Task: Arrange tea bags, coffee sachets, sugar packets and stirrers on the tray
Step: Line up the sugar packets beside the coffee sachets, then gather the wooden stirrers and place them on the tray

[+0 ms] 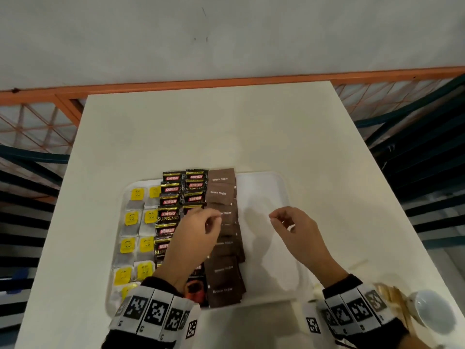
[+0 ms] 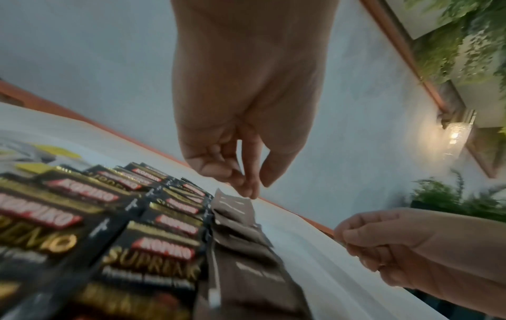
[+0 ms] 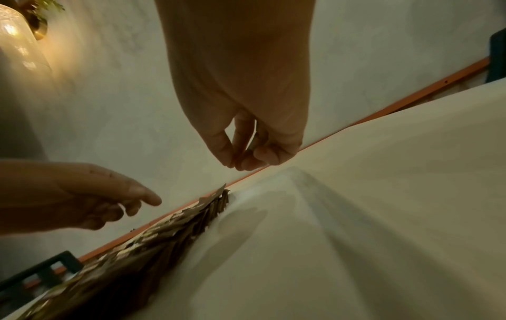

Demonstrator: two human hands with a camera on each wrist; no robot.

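Head view first: the white tray (image 1: 264, 187) sits at the near edge of the cream table (image 1: 201, 127). On its left part lie two columns of tea bags (image 1: 137, 222) with yellow tags, then two columns of black coffee sachets (image 1: 171, 197), then a column of brown sugar packets (image 1: 222, 192) down the middle; the tray's right part is bare. The left hand (image 1: 198, 233) hangs above the seam between sachets and sugar, fingers curled, thumb tip meeting forefinger. The right hand (image 1: 297, 230) hovers over the bare right part, fingers curled too, thumb and forefinger pinched together. Whether either pinch holds anything, this view cannot tell. At the table's near right corner, a white cup (image 1: 432, 311) lies beside wooden stirrers (image 1: 392, 298).

Left wrist view: the left hand (image 2: 243, 151) points down, fingertips (image 2: 250, 190) bunched just above the far sugar packets (image 2: 235, 207), with no packet gripped. The right hand (image 2: 389, 242) shows at right, loosely fisted.

Right wrist view: the right hand (image 3: 246, 134) closes thumb to fingers, seemingly on nothing, though it is dim. The left hand (image 3: 90, 199) reaches in with fingers loosely bent, above the edge-on packets.
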